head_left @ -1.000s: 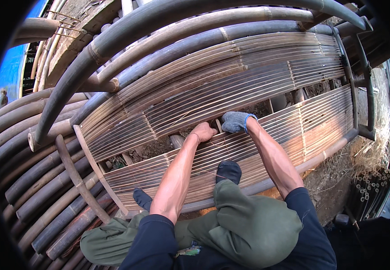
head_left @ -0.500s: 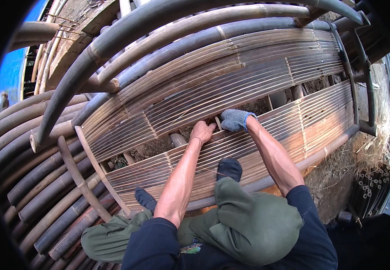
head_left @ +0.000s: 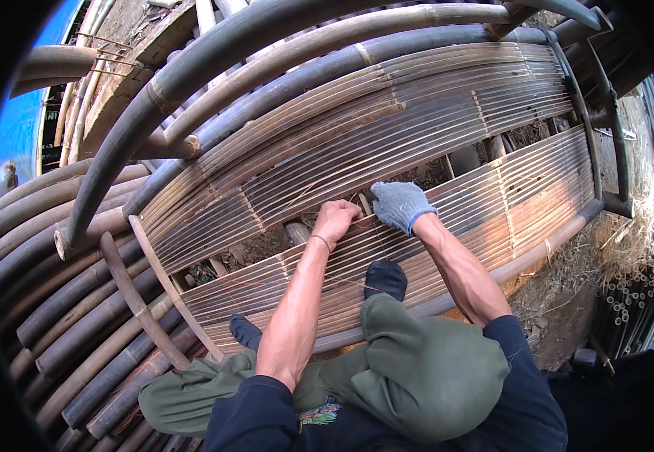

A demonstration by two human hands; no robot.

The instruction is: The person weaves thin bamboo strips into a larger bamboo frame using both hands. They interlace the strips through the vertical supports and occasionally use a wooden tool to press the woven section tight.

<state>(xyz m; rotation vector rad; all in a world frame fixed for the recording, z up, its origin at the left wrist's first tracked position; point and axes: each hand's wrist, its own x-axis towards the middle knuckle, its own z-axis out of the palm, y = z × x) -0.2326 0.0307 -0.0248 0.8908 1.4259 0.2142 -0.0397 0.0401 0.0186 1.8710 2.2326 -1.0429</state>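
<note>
Beneath me is a bamboo frame with thin slats in two panels, a near one (head_left: 462, 215) and a far one (head_left: 387, 124), with a gap between them. My bare left hand (head_left: 336, 221) is closed in a pinch at the near panel's inner edge; what its fingertips hold is too small to make out. Just right of it, a pale bamboo crosspiece (head_left: 365, 203) stands in the gap. My right hand (head_left: 402, 206), in a grey knit glove with a blue cuff, has its fingers curled down on the crosspiece's other side. Anything within that grip is hidden.
Thick curved bamboo poles (head_left: 281, 56) arch along the far side. Stacked dark poles (head_left: 93, 324) fill the left. My feet in dark socks (head_left: 385, 282) rest on the near slats. Cut bamboo ends (head_left: 632, 301) are bundled at the right, beside a blue sheet-free dirt strip (head_left: 560, 301).
My gloved right hand has lifted and rolled, so more of its back shows. My left hand's fingers have drawn tighter together at nearly the same spot.
</note>
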